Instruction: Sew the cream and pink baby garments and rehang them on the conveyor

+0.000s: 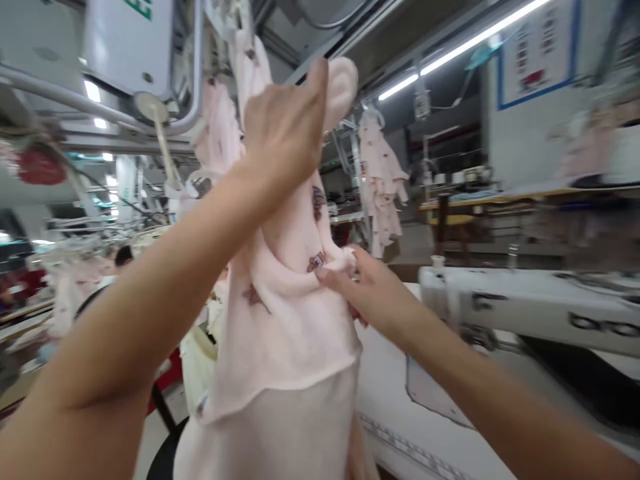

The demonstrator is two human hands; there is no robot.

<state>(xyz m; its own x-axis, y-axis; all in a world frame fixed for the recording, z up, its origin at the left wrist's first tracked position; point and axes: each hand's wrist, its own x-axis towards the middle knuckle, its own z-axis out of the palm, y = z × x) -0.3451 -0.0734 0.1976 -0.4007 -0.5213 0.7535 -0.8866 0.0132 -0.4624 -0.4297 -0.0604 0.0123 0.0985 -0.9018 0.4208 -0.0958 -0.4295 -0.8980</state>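
Note:
A pale pink garment [280,333] with small dark prints hangs in front of me from an overhead hanger line. My left hand [285,130] is raised high, fingers closed around the garment's upper part next to a rounded pink piece [343,87]. Lower down, my right hand [367,293] pinches a fold of the same cloth at mid height. The garment's lower edge drops out of view at the bottom.
A white sewing machine [530,307] stands on a white table [400,393] to the right. More pink garments [383,180] hang behind. A grey overhead rail [100,110] crosses the upper left. A person's dark head [123,255] shows far left. Benches stand at the back right.

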